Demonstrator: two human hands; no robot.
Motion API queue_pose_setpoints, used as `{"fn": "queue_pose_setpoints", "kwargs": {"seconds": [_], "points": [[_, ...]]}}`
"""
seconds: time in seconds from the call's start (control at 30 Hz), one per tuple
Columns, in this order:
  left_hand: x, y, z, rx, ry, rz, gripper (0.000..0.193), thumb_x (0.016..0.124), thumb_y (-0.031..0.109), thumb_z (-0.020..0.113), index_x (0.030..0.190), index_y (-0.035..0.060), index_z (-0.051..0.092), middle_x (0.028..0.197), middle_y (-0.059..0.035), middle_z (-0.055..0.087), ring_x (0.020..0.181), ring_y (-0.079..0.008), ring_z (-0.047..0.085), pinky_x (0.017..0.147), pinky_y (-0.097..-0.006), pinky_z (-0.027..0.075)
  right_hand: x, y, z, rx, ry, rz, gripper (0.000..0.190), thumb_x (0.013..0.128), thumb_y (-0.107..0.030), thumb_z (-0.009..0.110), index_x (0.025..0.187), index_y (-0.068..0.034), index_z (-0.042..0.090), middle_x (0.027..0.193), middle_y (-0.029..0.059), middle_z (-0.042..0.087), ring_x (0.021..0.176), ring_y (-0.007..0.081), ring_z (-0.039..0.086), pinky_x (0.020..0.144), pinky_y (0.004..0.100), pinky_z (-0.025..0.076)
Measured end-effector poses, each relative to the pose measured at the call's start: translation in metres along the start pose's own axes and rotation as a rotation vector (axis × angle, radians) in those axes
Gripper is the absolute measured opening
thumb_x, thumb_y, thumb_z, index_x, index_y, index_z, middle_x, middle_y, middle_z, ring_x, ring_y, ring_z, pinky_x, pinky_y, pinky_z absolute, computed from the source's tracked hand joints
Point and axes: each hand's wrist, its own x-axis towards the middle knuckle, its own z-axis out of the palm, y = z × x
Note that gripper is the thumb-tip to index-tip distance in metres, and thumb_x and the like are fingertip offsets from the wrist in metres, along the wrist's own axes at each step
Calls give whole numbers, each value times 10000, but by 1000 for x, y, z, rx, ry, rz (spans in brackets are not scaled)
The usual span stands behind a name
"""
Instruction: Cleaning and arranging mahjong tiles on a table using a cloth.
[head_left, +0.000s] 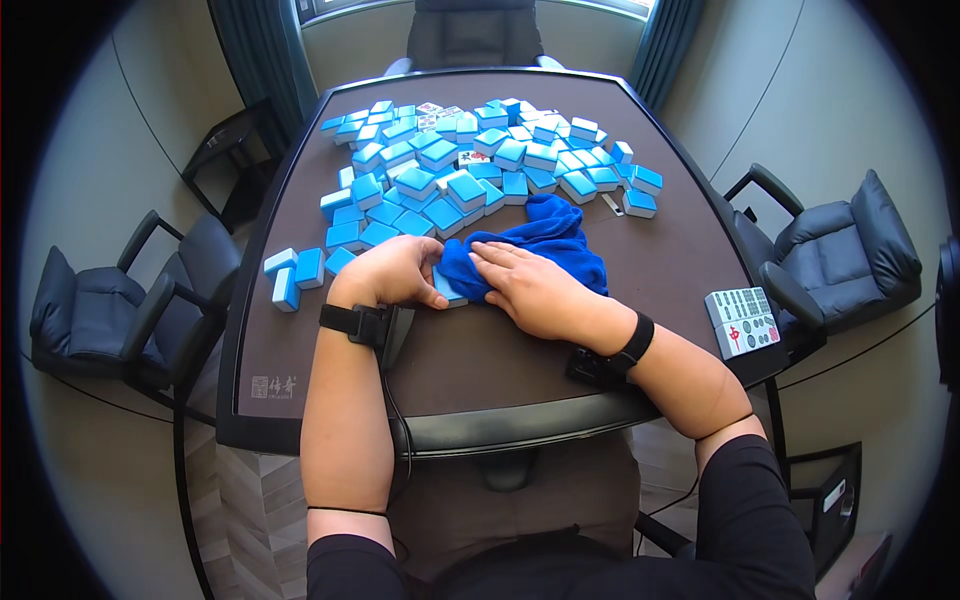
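My left hand (394, 271) grips the side of a blue-backed mahjong tile (448, 291) between thumb and fingers on the tabletop. Part of that tile lies hidden under a bunched blue cloth (555, 236). My right hand (534, 286) presses flat on the cloth, fingers together, against the tile's right side. A large loose heap of mahjong tiles (415, 182) spreads just beyond both hands, mostly blue backs up. Among them one face-up tile (473, 157) shows red and black marks.
The brown mahjong table (465, 367) has a raised black rim (525, 433). Several tiles (285, 289) sit apart at the left. A neat block of face-up tiles (742, 322) stands by the right edge. A dark device (592, 367) lies under my right wrist. Armchairs (840, 247) surround the table.
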Motion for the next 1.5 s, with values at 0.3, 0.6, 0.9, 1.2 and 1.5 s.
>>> {"fn": "queue_pose_setpoints", "kwargs": {"seconds": [0.3, 0.6, 0.9, 1.2, 1.5], "points": [[8, -26, -6, -184, -71, 96, 962, 697, -76, 849, 1556, 113, 460, 1296, -130, 664, 1081, -219, 651, 944, -328, 562, 23, 11, -3, 1056, -265, 160, 319, 1062, -197, 572, 1317, -17, 637, 1221, 66, 710, 1155, 149, 639, 1053, 320, 470], [3, -7, 2, -33, -85, 40, 807, 803, -66, 749, 1544, 135, 503, 873, -10, 654, 814, -148, 641, 790, -290, 541, -39, 114, -108, 2118, 489, -80, 523, 1132, -340, 350, 1468, 43, 470, 1454, 217, 577, 1315, 358, 591, 1170, 500, 434], [-5, 1, 1, 38, -100, 29, 910, 712, 144, 943, 1521, 181, 528, 937, -32, 628, 902, -187, 620, 824, -335, 516, -43, 84, -98, 1319, 402, 588, 354, 1020, -144, 611, 1331, 23, 627, 1233, 99, 688, 1120, 161, 649, 1015, 303, 503], [-10, 11, 3, 53, -48, 22, 861, 700, 150, 948, 1475, 154, 572, 895, -13, 602, 836, -166, 604, 771, -307, 494, -28, 54, -90, 647, -330, 399, 439, 922, -93, 683, 1361, -97, 672, 1513, 123, 562, 1323, 264, 584, 1113, 351, 451], [-7, 1, -1, -67, -48, 22, 772, 693, 107, 947, 1389, 55, 618, 858, -4, 655, 796, -153, 630, 771, -291, 510, -21, 43, -60, 137, -229, 283, 693, 785, -201, 857, 1399, -37, 579, 1353, 173, 618, 1300, 342, 563, 1144, 392, 431]]}}
